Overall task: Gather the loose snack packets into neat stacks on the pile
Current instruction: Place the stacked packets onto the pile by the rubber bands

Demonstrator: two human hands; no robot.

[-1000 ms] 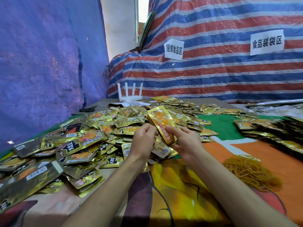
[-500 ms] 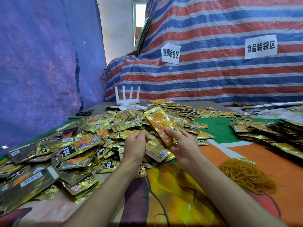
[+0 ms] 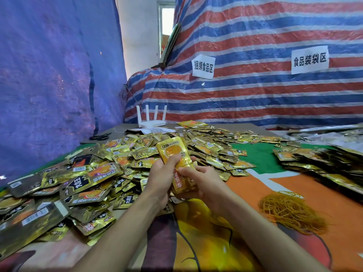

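Snack packets [image 3: 117,163] in gold foil lie in a loose, overlapping heap across the left and middle of the bench [image 3: 255,193], some face up and some showing their barcoded backs. A small stack [image 3: 172,154] of them is held just above the near edge of the heap, standing on end and leaning back to the left. The left hand [image 3: 161,177] grips its left side with fingers curled onto the front face. The right hand [image 3: 204,183] cups the lower right side, its thumb pressed across the front. Near the right edge lie rows of already gathered packets [image 3: 324,161], and a tangle of yellow rubber bands [image 3: 290,211] sits on the orange cloth in front of them. A white router [image 3: 151,122] and black scissors [image 3: 100,136] lie beyond the heap.
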